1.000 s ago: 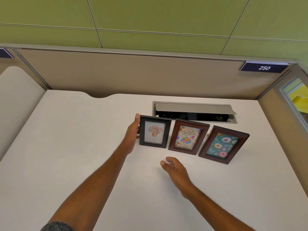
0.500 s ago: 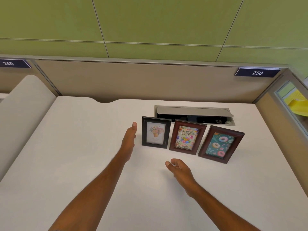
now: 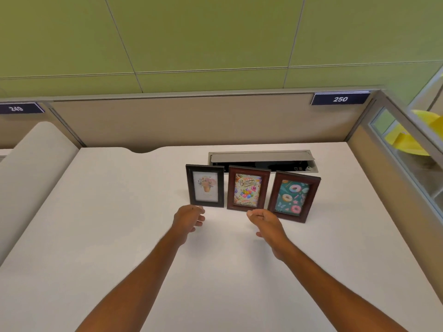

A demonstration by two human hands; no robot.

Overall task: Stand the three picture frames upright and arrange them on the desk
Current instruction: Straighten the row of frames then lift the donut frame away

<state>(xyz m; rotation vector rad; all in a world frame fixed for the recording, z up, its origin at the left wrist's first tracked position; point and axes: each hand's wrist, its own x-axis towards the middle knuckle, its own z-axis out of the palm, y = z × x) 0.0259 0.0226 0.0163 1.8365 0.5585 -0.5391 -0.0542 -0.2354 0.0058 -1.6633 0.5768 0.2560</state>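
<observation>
Three picture frames stand upright in a row on the white desk (image 3: 119,236). The black frame (image 3: 205,185) with a flower picture is on the left, the brown birthday frame (image 3: 248,188) is in the middle, and the brown doughnut frame (image 3: 294,196) is on the right, turned slightly. My left hand (image 3: 189,218) hovers just in front of the black frame, fingers loosely curled, holding nothing. My right hand (image 3: 266,221) hovers in front of the gap between the middle and right frames, also empty, its fingertips overlapping the birthday frame's lower edge in the image.
An open cable box (image 3: 261,159) with a raised grey lid is set into the desk just behind the frames. Beige partition walls (image 3: 191,123) close the back and right sides. A yellow object (image 3: 412,137) lies beyond the right glass panel.
My left hand let go of the black frame's left edge and drew back in front of it. My right hand moved forward toward the frames. The camera tilted up and shifted.
</observation>
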